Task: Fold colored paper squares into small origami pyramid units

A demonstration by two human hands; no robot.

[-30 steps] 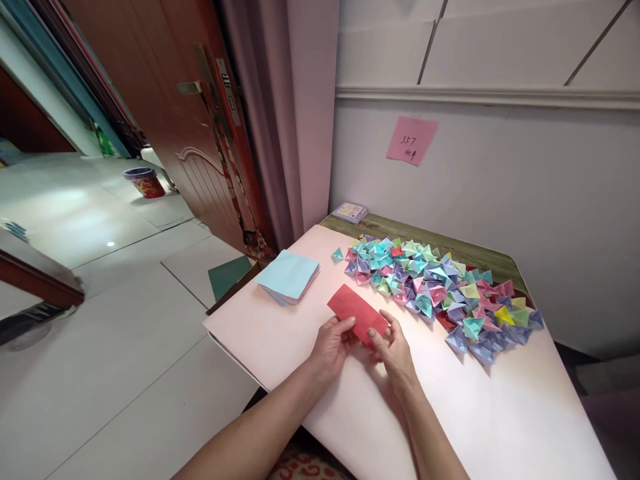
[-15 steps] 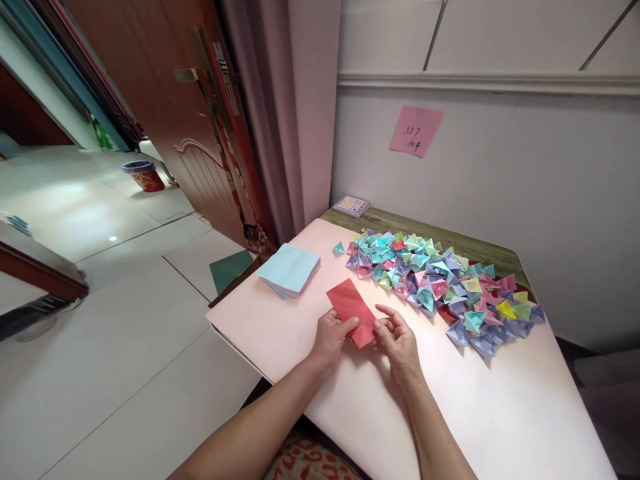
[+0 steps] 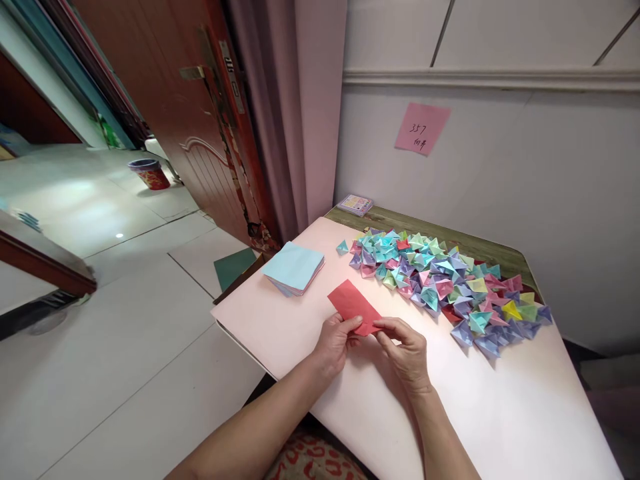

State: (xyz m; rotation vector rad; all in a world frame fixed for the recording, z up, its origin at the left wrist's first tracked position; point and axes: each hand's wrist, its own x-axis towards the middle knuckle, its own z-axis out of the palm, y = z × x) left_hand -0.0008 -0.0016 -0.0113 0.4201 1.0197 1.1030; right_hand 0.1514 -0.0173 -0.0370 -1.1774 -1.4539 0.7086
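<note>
A red sheet of folding paper (image 3: 352, 301), partly folded, is held between my two hands above the pale tabletop (image 3: 380, 420). My left hand (image 3: 337, 339) pinches its lower left edge, thumb on top and fingers beneath. At the lower right corner, the thumb and fingers of my right hand (image 3: 404, 348) close on the paper's edge. Beyond and to the left lies a stack of square paper (image 3: 294, 263) with a light blue sheet on top. Many small folded paper pieces (image 3: 425, 273) in several colours spread across the right and back of the table.
A stack of small printed cards (image 3: 356, 204) rests on the wooden strip at the back. A pink note (image 3: 423, 129) hangs on the wall. To the left are a brown door (image 3: 200, 153), a green board (image 3: 235, 268) and a red bin (image 3: 150, 175) on the tiled floor.
The lower part of the red paper has been folded up, so it looks shorter. My right hand has turned inward, its raised fingers now down on the paper. The view shifts slightly.
</note>
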